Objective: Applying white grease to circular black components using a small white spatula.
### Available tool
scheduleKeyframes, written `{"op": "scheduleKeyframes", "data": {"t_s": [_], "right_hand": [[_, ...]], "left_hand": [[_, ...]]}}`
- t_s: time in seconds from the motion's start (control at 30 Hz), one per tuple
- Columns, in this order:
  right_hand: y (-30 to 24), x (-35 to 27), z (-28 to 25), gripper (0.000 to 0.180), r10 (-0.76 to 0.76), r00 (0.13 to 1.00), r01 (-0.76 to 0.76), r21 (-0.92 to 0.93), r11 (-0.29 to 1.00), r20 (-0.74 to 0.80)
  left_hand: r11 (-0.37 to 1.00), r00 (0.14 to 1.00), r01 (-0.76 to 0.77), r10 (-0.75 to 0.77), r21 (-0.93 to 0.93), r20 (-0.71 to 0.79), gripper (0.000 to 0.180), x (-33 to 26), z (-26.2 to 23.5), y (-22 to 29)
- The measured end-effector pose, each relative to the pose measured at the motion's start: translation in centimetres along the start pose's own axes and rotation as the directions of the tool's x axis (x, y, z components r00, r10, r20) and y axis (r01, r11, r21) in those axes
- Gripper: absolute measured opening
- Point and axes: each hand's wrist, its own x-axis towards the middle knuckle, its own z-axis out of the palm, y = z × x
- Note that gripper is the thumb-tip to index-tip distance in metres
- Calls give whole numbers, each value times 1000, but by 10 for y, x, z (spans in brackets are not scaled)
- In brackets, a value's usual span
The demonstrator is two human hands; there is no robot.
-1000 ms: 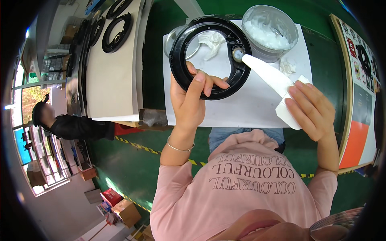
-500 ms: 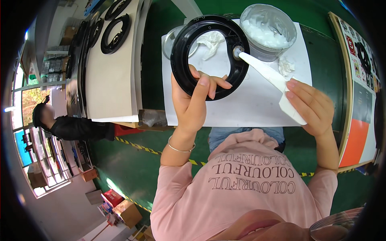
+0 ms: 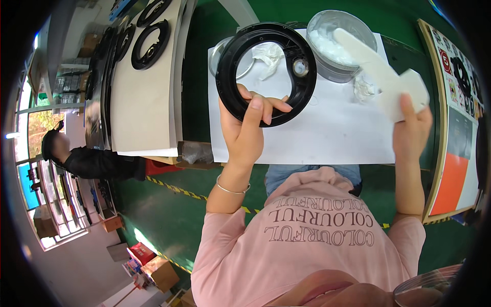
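Note:
My left hand (image 3: 251, 115) grips a black plastic ring-shaped part (image 3: 228, 77) by its lower edge, thumb in front and fingers through the opening. At the ring's right side sits a small round socket (image 3: 300, 67) with whitish paste in it. My right hand (image 3: 413, 128) is closed round the broad end of a white plastic spatula (image 3: 381, 77), slightly blurred. The spatula's narrow tip is over the tub (image 3: 341, 72) of white grease (image 3: 327, 47); whether it touches the grease I cannot tell.
A white sheet (image 3: 307, 138) covers the table, with crumpled tissues (image 3: 364, 88) and a clear round lid (image 3: 217, 57) on it. More black rings (image 3: 151, 45) lie on a board (image 3: 140, 110) at left. A printed panel (image 3: 452, 169) stands at right; a person (image 3: 97, 162) is farther left.
The spatula has left the ring's socket and swung up to the tub, with my right hand rising and turning. Whitish paste shows in the socket. My left hand and the ring have barely moved.

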Motion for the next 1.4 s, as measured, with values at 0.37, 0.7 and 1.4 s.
{"op": "scheduleKeyframes", "data": {"t_s": [0.37,0.7,1.4], "right_hand": [[8,22,-38,21,-456,352,873,-463,-155,817],[13,12,-69,17,-682,708,597,-671,439,183],[50,133,-44,25,-638,770,523,-556,646,-17]], "left_hand": [[965,986,138,-156,-224,-62,10,-5,-5,10],[960,989,148,-146,-239,25,9,-1,0,14],[884,971,222,-238,-411,13,15,2,10,20]]}}
